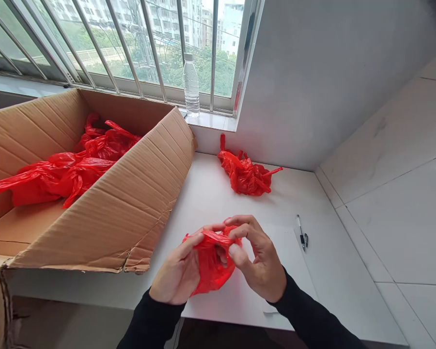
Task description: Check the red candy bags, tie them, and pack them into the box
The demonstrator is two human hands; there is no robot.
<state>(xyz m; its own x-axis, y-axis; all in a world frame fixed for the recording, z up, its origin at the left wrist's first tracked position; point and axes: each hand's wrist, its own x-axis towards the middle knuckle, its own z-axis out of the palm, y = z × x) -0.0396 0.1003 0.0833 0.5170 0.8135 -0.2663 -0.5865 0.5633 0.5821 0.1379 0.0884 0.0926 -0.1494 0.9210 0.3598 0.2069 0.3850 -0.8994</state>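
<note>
Between my hands, above the front part of the white table (290,286), is a thin red plastic bag (214,271). My left hand (181,269) grips its upper edge on the left side, thumb in front and fingers behind the plastic. With thumb and fingertips my right hand (256,257) pinches the gathered rim on the other side. The bag hangs loosely below the rim, and fingers show through or behind it. Whether anything is inside it I cannot tell.
On the left a large open cardboard box (131,194) holds several red plastic bags (76,169). Crumpled red bags (247,172) lie near the back wall. A black pen (302,232) lies on the right. A water bottle (191,87) stands on the barred window's sill.
</note>
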